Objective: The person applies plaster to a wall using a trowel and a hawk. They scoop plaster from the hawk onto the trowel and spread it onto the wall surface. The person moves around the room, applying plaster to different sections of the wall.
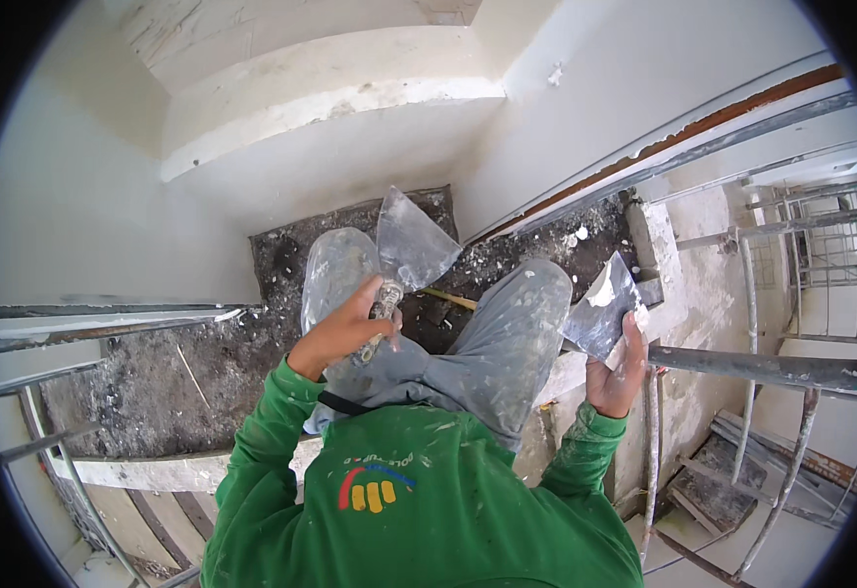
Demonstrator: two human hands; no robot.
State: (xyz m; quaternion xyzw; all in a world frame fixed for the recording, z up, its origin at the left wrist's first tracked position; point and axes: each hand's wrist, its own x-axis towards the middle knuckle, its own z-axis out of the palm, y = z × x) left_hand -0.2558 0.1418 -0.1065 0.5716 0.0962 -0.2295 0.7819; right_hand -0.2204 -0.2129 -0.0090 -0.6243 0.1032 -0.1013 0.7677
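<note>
My left hand (pixel 345 328) is wrapped round the worn, plaster-caked handle of a wide putty knife (pixel 415 240). Its flared metal blade points away from me, over the gap between my knees. Off to the right, my right hand (pixel 621 370) grips a flat metal scraper plate (pixel 602 316). White putty is smeared on the plate's face and along its edge by my thumb. Whether this plate has a handle cannot be seen, as my fingers hide it. The two tools are apart, one on either side of my right knee (pixel 531 299).
Dark, debris-strewn ground (pixel 154 392) lies under and around my legs, between pale plastered walls (pixel 85 206). A thin stick (pixel 193 377) lies at left. Scaffold pipes (pixel 772 370) stand close to my right arm. A yellowish strip (pixel 451 298) shows between my knees.
</note>
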